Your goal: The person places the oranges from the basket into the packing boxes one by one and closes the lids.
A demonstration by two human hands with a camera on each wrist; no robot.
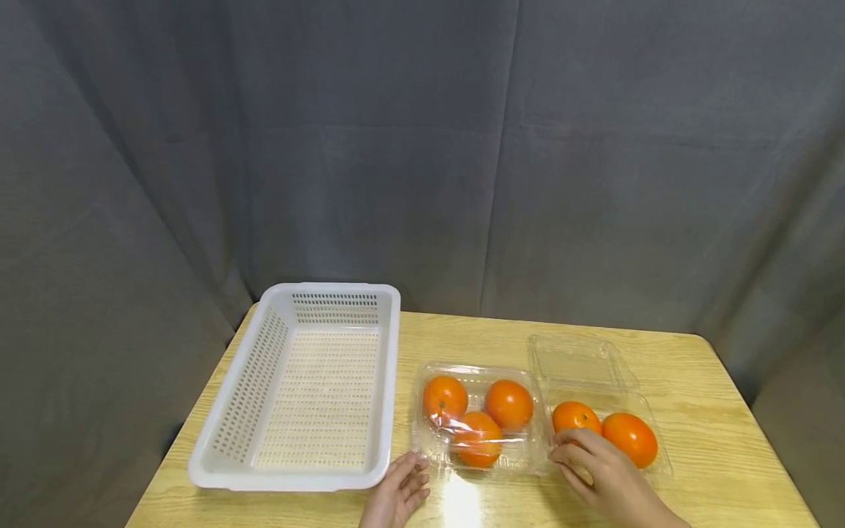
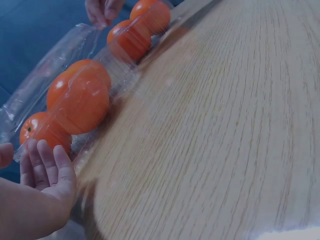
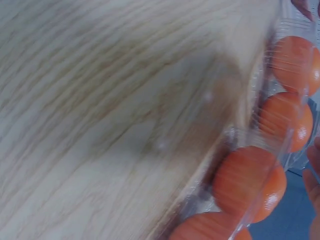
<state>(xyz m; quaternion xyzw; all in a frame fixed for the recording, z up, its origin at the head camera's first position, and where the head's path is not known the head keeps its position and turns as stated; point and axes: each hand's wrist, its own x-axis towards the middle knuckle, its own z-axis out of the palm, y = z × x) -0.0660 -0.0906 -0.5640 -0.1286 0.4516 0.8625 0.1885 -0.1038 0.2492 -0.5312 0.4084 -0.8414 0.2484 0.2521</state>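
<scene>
In the head view, a clear plastic clamshell box (image 1: 528,458) holds three orange-red tomatoes (image 1: 509,405), its lid lying over them. My left hand (image 1: 398,490) is at the box's front left corner, palm turned inward and fingers loosely bent, holding nothing. To the right, a second clamshell (image 1: 650,433) has its lid (image 1: 581,363) folded back and two tomatoes (image 1: 630,440) visible inside. My right hand (image 1: 604,469) hovers at that box's front left, by the gap between the boxes, thumb and fingers apart. It hides part of the second box.
A white perforated plastic basket (image 1: 391,381) stands left of the boxes, just beside my left hand. Everything rests on a light wooden table (image 1: 719,440). Grey curtains (image 1: 422,183) hang behind and at both sides.
</scene>
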